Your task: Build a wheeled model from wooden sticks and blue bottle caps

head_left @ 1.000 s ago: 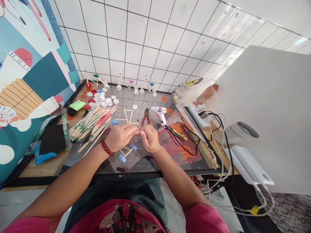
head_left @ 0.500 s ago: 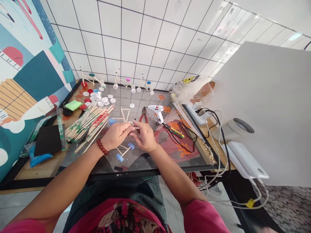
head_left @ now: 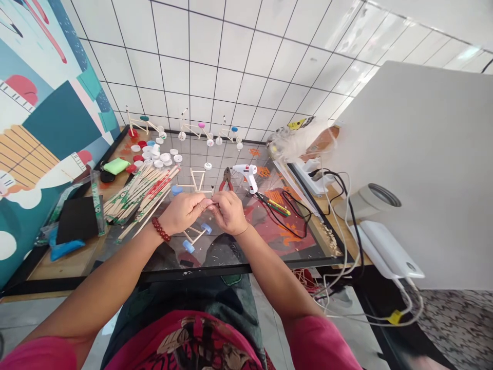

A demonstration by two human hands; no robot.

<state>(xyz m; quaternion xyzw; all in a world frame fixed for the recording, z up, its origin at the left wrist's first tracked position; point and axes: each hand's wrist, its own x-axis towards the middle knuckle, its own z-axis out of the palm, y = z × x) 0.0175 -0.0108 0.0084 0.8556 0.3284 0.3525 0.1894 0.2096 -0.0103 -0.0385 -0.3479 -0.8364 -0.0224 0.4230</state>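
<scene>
My left hand (head_left: 185, 213) and my right hand (head_left: 228, 211) meet over the table, fingertips pinched together on a short wooden stick, now mostly hidden by the fingers. Just beyond them lies a partly built frame of sticks (head_left: 197, 181) with a blue bottle cap (head_left: 176, 190) at its left end and a white cap (head_left: 208, 166) near its top. Below the hands rests a stick piece (head_left: 199, 236) with a blue cap at each end. A small black-tipped stick (head_left: 212, 189) shows right behind my fingers.
Pliers (head_left: 226, 180), a white glue gun (head_left: 248, 177) and a yellow-green cutter (head_left: 278, 207) lie to the right. At left are piled chopsticks (head_left: 140, 195) and loose caps (head_left: 157, 156). Several small tricycle-like models (head_left: 194, 129) stand along the back. Cables (head_left: 348, 221) hang at the right edge.
My right fingers have closed in toward the left fingertips, covering the short stick that showed between them. The view has shifted slightly.
</scene>
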